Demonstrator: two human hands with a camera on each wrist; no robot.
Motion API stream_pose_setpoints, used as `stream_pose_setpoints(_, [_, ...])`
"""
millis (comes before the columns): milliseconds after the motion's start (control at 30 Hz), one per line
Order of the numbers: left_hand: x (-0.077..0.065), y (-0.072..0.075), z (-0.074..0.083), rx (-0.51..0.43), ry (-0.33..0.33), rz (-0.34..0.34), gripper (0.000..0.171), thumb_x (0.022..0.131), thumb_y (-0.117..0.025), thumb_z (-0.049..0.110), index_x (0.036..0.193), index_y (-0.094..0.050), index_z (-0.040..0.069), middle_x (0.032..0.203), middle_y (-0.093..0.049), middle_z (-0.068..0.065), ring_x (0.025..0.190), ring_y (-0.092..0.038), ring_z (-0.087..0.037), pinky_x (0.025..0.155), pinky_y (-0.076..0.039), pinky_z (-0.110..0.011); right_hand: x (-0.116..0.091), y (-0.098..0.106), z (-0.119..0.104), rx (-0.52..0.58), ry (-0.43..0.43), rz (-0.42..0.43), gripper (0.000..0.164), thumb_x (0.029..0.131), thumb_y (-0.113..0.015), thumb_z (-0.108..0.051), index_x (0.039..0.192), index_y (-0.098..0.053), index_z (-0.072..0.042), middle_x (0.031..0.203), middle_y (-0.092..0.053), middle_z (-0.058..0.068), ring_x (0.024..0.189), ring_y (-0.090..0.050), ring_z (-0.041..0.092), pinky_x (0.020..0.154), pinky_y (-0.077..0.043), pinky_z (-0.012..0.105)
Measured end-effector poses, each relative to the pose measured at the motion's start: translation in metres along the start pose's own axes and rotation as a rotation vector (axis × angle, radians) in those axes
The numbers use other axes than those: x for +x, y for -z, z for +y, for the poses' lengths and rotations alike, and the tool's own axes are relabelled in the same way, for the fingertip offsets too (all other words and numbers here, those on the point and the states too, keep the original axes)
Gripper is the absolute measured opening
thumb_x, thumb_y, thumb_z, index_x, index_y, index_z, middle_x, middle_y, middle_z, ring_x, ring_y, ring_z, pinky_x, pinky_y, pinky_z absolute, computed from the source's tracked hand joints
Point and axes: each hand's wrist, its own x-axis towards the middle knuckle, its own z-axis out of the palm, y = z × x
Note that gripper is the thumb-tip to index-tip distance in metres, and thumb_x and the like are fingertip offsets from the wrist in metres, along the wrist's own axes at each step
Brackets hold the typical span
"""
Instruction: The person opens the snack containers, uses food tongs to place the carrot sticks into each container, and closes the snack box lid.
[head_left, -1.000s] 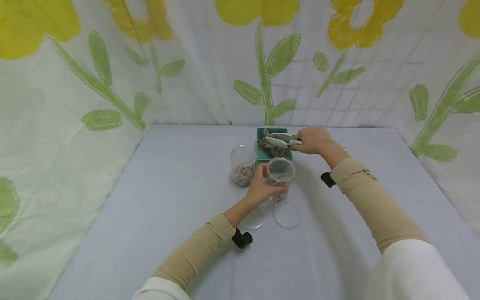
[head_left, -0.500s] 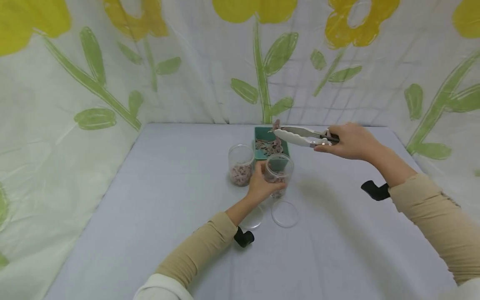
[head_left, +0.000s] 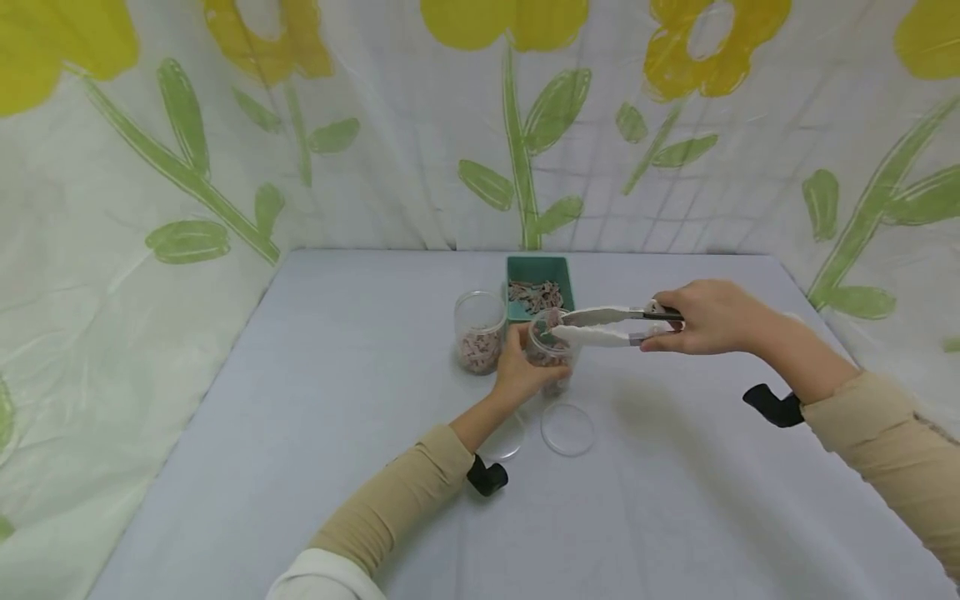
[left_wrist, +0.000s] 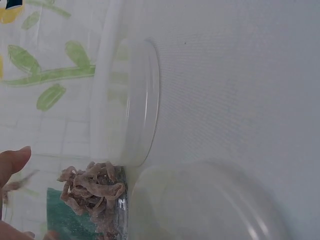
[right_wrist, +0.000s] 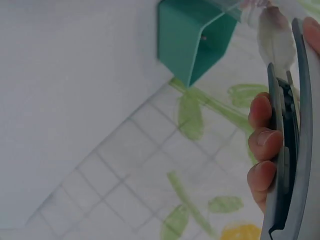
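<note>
My left hand [head_left: 517, 372] curls round a clear plastic jar [head_left: 553, 357] that holds brownish-pink soft strips. The strips [left_wrist: 95, 190] show close up in the left wrist view. With my right hand [head_left: 708, 318] I grip tongs [head_left: 603, 315] with white scalloped ends. A small clump of strips sits between their ends, at the mouth of the held jar. Right behind that jar stands a green rectangular bin [head_left: 536, 267] with more strips [head_left: 536, 295] on its bottom. In the right wrist view my fingers [right_wrist: 264, 142] wrap the tongs' handle.
A second clear jar [head_left: 480, 346], partly filled with similar strips, stands just left of the held one. Nearer me, two clear round lids lie on the table: a right lid [head_left: 567, 407] and a left lid [head_left: 506, 454], partly covered by my left wrist. A flower-patterned curtain [head_left: 405, 167] hangs behind.
My right hand drew the tongs up out of the green bin with strips in them, then brought them down toward me to the jar's mouth. My left hand stayed on the jar.
</note>
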Motion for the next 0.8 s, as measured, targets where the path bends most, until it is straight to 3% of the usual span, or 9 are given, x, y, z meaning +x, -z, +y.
stream_pose_setpoints(100, [-0.001,0.001,0.0,-0.007,-0.012,-0.006,0.073,0.071,-0.085,0.005,0.13,-0.041,0.005,0.129,-0.051,-0.015,0.123,-0.047,-0.028,0.107,-0.036,-0.043,0.006,0.013,0.001,-0.029,-0.022,-0.043,0.05,0.073,-0.078,-0.055,0.081,-0.052,-0.013,0.066,-0.049,-0.005,0.056,-0.041,0.012,0.051,-0.036,0.029])
stream_pose_setpoints(200, [-0.001,0.001,0.0,-0.008,-0.02,-0.013,0.074,0.072,-0.085,0.005,0.131,-0.041,0.004,0.13,-0.051,-0.016,0.124,-0.047,-0.028,0.107,-0.036,-0.043,0.014,0.031,0.004,-0.009,-0.102,-0.08,0.066,0.067,-0.081,-0.059,0.101,-0.056,-0.008,0.082,-0.06,0.003,0.066,-0.051,0.018,0.059,-0.044,0.036])
stream_pose_setpoints(300, [-0.001,0.001,-0.001,-0.013,-0.028,-0.016,0.075,0.072,-0.085,0.004,0.132,-0.04,0.003,0.131,-0.05,-0.018,0.124,-0.046,-0.029,0.107,-0.035,-0.043,0.028,0.047,0.011,0.004,-0.181,-0.081,0.087,0.067,-0.08,-0.061,0.122,-0.048,-0.001,0.1,-0.063,0.016,0.08,-0.059,0.027,0.067,-0.048,0.046])
stream_pose_setpoints(400, [0.0,0.003,-0.002,-0.015,-0.027,-0.006,0.074,0.072,-0.085,0.003,0.131,-0.041,0.003,0.131,-0.05,-0.017,0.124,-0.046,-0.029,0.108,-0.035,-0.043,0.052,0.056,0.017,-0.048,-0.227,-0.061,0.098,0.068,-0.078,-0.063,0.132,-0.04,0.001,0.114,-0.061,0.025,0.089,-0.061,0.036,0.071,-0.048,0.053])
stream_pose_setpoints(500, [0.001,0.003,-0.002,-0.001,-0.013,0.001,0.073,0.071,-0.086,0.005,0.13,-0.042,0.005,0.129,-0.051,-0.015,0.123,-0.047,-0.028,0.107,-0.035,-0.043,0.081,0.055,0.017,-0.202,-0.21,-0.09,0.1,0.069,-0.078,-0.061,0.137,-0.04,0.002,0.121,-0.058,0.027,0.098,-0.06,0.042,0.074,-0.049,0.057])
stream_pose_setpoints(600, [0.002,0.003,-0.002,0.015,-0.002,0.001,0.072,0.07,-0.087,0.007,0.128,-0.043,0.006,0.127,-0.052,-0.013,0.122,-0.048,-0.027,0.106,-0.036,-0.043,0.111,0.048,0.01,-0.39,-0.134,-0.158,0.096,0.07,-0.08,-0.055,0.138,-0.043,0.002,0.127,-0.056,0.026,0.106,-0.057,0.044,0.078,-0.05,0.058])
stream_pose_setpoints(800, [-0.001,0.002,-0.002,-0.003,0.01,-0.018,0.072,0.071,-0.086,0.007,0.129,-0.043,0.007,0.127,-0.051,-0.011,0.122,-0.048,-0.024,0.106,-0.037,-0.042,0.155,0.035,-0.022,-0.6,-0.042,-0.276,0.082,0.065,-0.084,-0.048,0.128,-0.058,-0.002,0.111,-0.066,0.015,0.091,-0.062,0.033,0.077,-0.052,0.049])
